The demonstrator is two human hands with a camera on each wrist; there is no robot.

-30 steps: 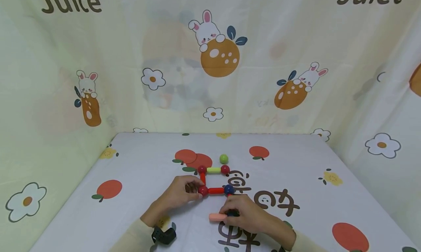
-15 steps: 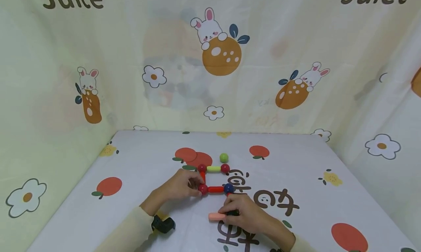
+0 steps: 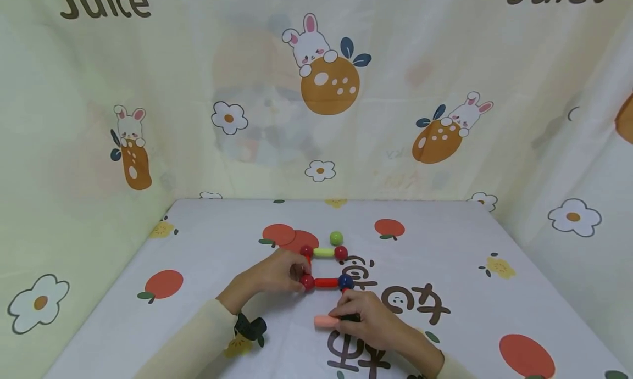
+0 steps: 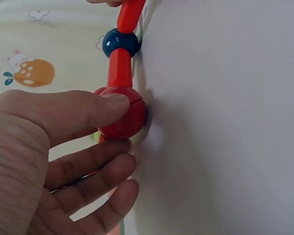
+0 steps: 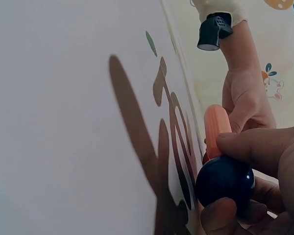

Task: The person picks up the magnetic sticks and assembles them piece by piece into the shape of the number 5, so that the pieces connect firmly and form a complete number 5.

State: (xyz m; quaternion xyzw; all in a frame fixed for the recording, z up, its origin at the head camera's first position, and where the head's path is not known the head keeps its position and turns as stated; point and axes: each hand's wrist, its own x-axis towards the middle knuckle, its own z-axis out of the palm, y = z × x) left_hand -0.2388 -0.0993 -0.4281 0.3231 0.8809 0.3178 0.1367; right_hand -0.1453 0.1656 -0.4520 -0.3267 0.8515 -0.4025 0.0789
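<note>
Ball-and-rod toy pieces form a chain on the table. My left hand [image 3: 281, 270] pinches its near-left red ball [image 4: 129, 117] between thumb and fingers, partly covering the red rod behind it. From that ball another red rod [image 3: 326, 283] runs right to a blue ball [image 3: 346, 282]. At the far end a yellow-green rod [image 3: 324, 252] joins two red balls, one being this red ball [image 3: 341, 252]. My right hand [image 3: 368, 319] grips a dark blue ball [image 5: 225, 183]; a salmon-pink rod [image 5: 217, 128] sticks out of it to the left. A further red rod reaches toward this hand, partly hidden.
A loose green ball [image 3: 336, 238] lies just beyond the chain. The white tablecloth [image 3: 222, 230] is printed with fruit and dark lettering. A patterned curtain [image 3: 257, 148] stands behind the table and at both sides.
My left hand has shifted slightly forward and right along the chain's left side. The chain has moved a little with it. My right hand stays nearly still with its ball and pink rod.
</note>
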